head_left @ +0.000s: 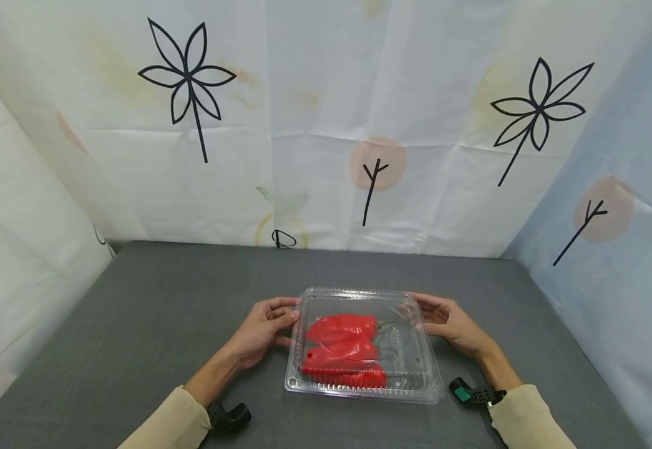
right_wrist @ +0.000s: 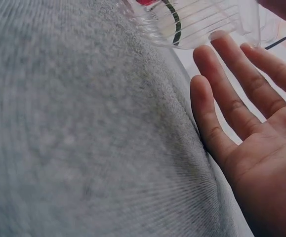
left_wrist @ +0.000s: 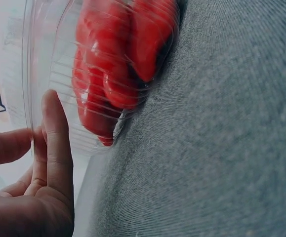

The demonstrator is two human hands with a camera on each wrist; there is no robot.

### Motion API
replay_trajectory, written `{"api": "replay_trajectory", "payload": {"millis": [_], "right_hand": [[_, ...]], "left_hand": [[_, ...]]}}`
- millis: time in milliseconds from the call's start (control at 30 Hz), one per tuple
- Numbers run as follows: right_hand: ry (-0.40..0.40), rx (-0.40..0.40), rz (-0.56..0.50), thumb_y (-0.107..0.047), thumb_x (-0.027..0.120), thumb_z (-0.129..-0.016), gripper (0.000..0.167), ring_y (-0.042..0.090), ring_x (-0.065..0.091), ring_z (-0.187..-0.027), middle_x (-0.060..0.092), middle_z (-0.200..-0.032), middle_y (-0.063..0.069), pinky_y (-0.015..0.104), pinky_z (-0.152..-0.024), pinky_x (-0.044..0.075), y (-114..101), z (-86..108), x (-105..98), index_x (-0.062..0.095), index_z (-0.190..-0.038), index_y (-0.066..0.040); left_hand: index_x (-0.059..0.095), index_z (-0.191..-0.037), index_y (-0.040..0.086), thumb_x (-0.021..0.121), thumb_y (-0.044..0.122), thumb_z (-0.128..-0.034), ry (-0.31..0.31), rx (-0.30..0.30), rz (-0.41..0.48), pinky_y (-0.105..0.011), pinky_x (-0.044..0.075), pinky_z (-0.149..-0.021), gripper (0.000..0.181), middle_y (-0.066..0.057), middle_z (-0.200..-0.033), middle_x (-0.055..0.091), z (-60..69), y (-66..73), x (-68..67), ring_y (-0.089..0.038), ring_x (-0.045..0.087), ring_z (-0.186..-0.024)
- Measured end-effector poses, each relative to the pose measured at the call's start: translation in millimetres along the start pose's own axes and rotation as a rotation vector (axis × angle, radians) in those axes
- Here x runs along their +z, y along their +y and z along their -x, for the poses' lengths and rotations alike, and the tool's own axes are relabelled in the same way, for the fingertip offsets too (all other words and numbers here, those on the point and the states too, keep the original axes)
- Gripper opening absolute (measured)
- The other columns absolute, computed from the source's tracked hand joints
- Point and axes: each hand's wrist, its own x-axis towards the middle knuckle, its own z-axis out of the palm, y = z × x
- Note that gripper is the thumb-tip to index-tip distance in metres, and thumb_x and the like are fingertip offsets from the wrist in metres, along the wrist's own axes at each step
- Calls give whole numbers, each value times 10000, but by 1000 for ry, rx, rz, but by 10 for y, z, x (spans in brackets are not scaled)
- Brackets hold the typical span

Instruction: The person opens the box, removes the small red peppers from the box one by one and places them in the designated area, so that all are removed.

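Observation:
A clear plastic container (head_left: 410, 355) with a closed lid sits on the grey table in the head view, several red peppers (head_left: 342, 352) inside it. My left hand (head_left: 258, 333) is at its left side; in the left wrist view, thumb and fingers of that hand (left_wrist: 39, 182) pinch the container's rim, beside the red peppers (left_wrist: 103, 59). On the right side, my right hand (head_left: 460, 327) touches the container's edge. The right wrist view shows this hand (right_wrist: 266, 128) with fingers nearly straight, fingertips against the clear container (right_wrist: 207, 22); a green stem shows through the wall.
Grey cloth covers the table (head_left: 180, 299). White patterned fabric (head_left: 314, 125) hangs behind it and along both sides. Each wrist wears a black band, the left one (head_left: 229, 418) and the right one (head_left: 474, 393), close to the tabletop.

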Motion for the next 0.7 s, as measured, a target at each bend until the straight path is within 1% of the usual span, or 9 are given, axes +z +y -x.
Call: {"api": "replay_trajectory", "payload": {"millis": [100,200,300,400,500,533,633,700], "right_hand": [[-11,-17,24,99,590,-958,683,216,576,-1291,562,-1446,157,342,-982,524,-3,-15,2,276,-1563,56],[-10,-23,44,104,580,-959,691,227,577,-1290,540,-1450,219,364,-981,527,-2,-27,8,270,-1573,36],[3,-37,76,102,563,-968,625,220,573,-1294,538,-1434,258,370,-969,535,9,-30,17,322,-1543,63],[27,-74,110,111,548,-971,575,237,591,-1275,539,-1411,297,371,-955,543,18,-36,25,351,-1510,105],[59,-109,120,130,532,-968,547,271,622,-1229,550,-1388,312,366,-943,548,29,-41,28,361,-1487,136],[75,-117,120,133,528,-969,537,274,635,-1210,564,-1383,295,363,-938,550,32,-42,29,368,-1482,138],[150,-134,123,132,532,-969,516,267,666,-1159,619,-1362,203,337,-915,558,43,-42,31,409,-1470,122],[209,-149,134,131,534,-970,501,252,680,-1134,654,-1338,123,318,-901,561,53,-40,32,436,-1461,114]], "left_hand": [[458,-1404,-123,601,110,-1027,21,4,-7,-340,610,-700,465,-105,-1060,689,6,7,6,-160,673,-897],[465,-1411,-125,603,123,-1028,46,8,-19,-328,608,-713,476,-160,-1142,684,11,9,10,-160,675,-929],[470,-1417,-124,614,125,-1023,65,14,-24,-339,605,-757,488,-198,-1199,664,10,3,12,-164,673,-971],[475,-1424,-117,631,113,-1011,75,21,-17,-354,597,-809,498,-192,-1208,653,5,-3,10,-165,672,-1004],[445,-1447,-119,645,97,-998,51,34,-7,-355,580,-867,536,-204,-1228,630,0,-9,-2,-167,664,-1034],[435,-1460,-110,648,87,-992,40,35,6,-353,572,-889,550,-214,-1254,617,1,-9,-4,-172,661,-1056],[369,-1510,-85,654,85,-984,-14,53,21,-338,539,-956,622,-243,-1385,542,12,-8,-13,-197,625,-1165],[326,-1539,-65,657,88,-980,-52,69,21,-329,516,-993,667,-251,-1477,469,18,-10,-14,-240,581,-1257]]}}
